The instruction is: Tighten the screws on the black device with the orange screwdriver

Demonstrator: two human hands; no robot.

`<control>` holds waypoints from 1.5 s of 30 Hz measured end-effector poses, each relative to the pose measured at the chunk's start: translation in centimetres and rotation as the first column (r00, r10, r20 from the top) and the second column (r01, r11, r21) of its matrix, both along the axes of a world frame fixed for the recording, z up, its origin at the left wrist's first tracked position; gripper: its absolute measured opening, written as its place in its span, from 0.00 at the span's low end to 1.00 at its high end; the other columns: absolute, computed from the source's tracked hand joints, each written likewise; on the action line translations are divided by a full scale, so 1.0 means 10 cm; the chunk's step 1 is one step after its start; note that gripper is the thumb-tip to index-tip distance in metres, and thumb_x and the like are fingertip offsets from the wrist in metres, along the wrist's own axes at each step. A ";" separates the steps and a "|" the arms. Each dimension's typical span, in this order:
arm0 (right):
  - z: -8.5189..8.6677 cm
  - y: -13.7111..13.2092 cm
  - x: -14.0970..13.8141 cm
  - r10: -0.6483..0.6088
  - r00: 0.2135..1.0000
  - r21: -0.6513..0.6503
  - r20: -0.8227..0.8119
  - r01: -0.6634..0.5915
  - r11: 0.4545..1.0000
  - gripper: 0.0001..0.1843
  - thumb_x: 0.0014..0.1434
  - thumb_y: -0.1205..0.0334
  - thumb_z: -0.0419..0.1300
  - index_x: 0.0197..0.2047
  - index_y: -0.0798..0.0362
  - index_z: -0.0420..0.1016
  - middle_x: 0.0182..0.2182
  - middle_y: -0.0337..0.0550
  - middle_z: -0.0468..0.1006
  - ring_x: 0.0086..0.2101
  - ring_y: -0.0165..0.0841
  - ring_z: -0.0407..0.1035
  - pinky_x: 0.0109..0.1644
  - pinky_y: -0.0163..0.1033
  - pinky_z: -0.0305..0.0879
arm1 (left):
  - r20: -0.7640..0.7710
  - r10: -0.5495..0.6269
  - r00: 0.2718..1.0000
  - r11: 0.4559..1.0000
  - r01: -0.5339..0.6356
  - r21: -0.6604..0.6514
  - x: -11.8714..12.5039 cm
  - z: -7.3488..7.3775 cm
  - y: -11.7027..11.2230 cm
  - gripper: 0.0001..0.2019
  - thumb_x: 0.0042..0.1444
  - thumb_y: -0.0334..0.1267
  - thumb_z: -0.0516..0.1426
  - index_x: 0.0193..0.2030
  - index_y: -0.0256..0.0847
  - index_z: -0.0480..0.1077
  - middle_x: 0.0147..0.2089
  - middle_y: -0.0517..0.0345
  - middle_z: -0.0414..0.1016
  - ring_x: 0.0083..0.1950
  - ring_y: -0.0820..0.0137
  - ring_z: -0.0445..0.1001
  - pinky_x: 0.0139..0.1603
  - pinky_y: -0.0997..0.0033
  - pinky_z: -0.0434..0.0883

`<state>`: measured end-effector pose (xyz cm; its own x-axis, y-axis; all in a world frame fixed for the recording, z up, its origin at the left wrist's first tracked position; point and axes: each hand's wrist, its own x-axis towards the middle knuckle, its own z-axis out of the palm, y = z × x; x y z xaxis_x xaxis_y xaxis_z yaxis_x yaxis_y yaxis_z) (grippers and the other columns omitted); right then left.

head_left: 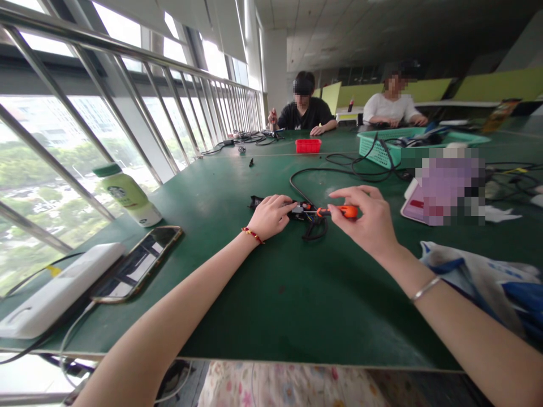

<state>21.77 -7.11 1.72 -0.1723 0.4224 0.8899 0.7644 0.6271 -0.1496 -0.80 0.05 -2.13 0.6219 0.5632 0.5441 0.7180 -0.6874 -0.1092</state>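
A small black device with exposed inner parts and a cable lies on the green table. My left hand rests over its left part, fingers curled down onto it and holding it. An orange-handled screwdriver lies nearly level, its thin shaft reaching into the device's right side. My right hand has the screwdriver handle between thumb and fingers, with the index finger lifted off it. The far fingers of that hand are partly hidden. A black cable loop hangs out in front of the device.
On the left are a green-capped bottle, a phone and a white power strip. A red basket and green basket stand farther back. A purple-screened phone and plastic bag lie right. Two people sit opposite.
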 end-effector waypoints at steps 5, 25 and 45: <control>0.00 0.00 0.00 0.028 1.000 0.014 -0.013 -0.028 1.000 0.19 0.52 0.64 0.59 0.48 0.49 0.69 0.32 0.40 0.76 0.34 0.37 0.70 0.45 0.45 0.66 | 0.024 0.050 0.998 0.999 -0.049 -0.008 0.00 0.01 -0.01 0.17 0.57 0.30 0.49 0.48 0.41 0.74 0.50 0.51 0.72 0.51 0.63 0.69 0.53 0.60 0.67; 0.01 -0.01 0.00 0.029 1.000 0.015 -0.001 -0.028 0.999 0.13 0.53 0.62 0.60 0.43 0.48 0.72 0.31 0.40 0.78 0.34 0.38 0.71 0.44 0.45 0.68 | 0.010 0.046 0.999 0.999 -0.046 0.004 0.00 0.00 -0.01 0.17 0.59 0.31 0.48 0.50 0.41 0.72 0.51 0.52 0.72 0.50 0.64 0.70 0.52 0.62 0.67; -0.02 0.00 0.01 -0.001 1.000 -0.026 0.022 0.001 1.000 0.05 0.53 0.62 0.60 0.36 0.49 0.74 0.25 0.40 0.76 0.32 0.37 0.70 0.39 0.42 0.68 | -0.020 0.039 0.999 0.995 -0.037 0.089 0.00 0.01 -0.02 0.16 0.59 0.31 0.49 0.48 0.40 0.74 0.49 0.53 0.74 0.48 0.65 0.70 0.50 0.63 0.67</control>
